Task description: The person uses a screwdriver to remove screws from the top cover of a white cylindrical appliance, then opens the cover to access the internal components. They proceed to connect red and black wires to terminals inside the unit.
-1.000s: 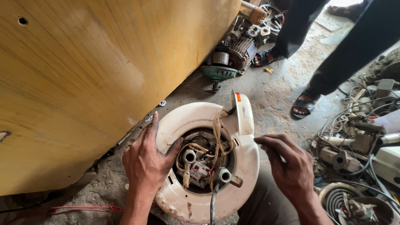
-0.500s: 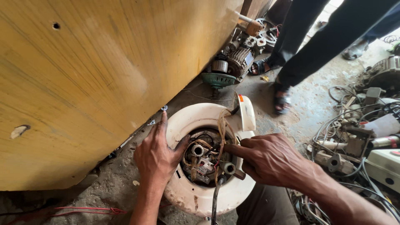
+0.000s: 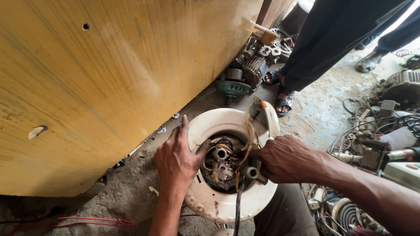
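A round white appliance housing [image 3: 218,203] lies on the concrete floor with its inside exposed: metal fittings, pipe stubs and tangled wires [image 3: 225,168]. My left hand [image 3: 177,159] lies flat on the housing's left rim, thumb hooked over the edge of the opening. My right hand [image 3: 286,159] reaches in from the right, its fingers closed on the wires and fittings at the opening's right side. A black cable [image 3: 237,209] runs down out of the opening toward me.
A big yellow wooden panel [image 3: 100,78] fills the left. Beyond the housing sit old motors and a green part [image 3: 232,87]. A person in dark trousers and sandals [image 3: 284,102] stands at the back right. Scrap wires and electrical parts [image 3: 380,140] crowd the right. Red wire [image 3: 87,220] lies lower left.
My right hand has moved left from beside the housing into the opening and closed on the wiring. My left hand stayed on the rim. The view has shifted closer.
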Demonstrator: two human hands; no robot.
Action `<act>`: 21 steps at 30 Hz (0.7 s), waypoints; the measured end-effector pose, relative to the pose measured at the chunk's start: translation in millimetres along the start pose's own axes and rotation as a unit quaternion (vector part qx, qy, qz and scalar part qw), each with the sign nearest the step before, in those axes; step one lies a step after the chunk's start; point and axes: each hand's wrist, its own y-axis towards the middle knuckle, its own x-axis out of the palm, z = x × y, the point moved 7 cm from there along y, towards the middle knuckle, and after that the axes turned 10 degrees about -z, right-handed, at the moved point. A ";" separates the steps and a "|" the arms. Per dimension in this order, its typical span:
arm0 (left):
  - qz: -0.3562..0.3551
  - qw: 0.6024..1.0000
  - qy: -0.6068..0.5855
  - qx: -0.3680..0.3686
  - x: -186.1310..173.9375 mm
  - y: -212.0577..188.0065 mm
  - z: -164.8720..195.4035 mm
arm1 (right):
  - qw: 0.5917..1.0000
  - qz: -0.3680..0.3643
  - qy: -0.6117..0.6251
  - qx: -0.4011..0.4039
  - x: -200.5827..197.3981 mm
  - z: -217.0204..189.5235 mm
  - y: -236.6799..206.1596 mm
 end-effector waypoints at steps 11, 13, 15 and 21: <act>-0.045 0.998 -0.041 -0.018 -1.1 11.4 -15.6 | 0.998 0.034 0.051 -0.027 -1.2 -0.7 17.7; -0.019 0.999 -0.029 0.006 -5.3 12.8 -13.6 | 0.998 0.029 0.040 -0.024 -2.7 -0.9 21.4; -0.014 0.999 -0.028 0.008 -6.3 13.6 -14.3 | 0.999 0.021 0.026 -0.018 -4.9 -0.9 23.2; 0.008 0.999 -0.028 0.019 -7.4 14.3 -15.9 | 0.999 0.001 0.038 -0.012 -5.4 -2.5 28.7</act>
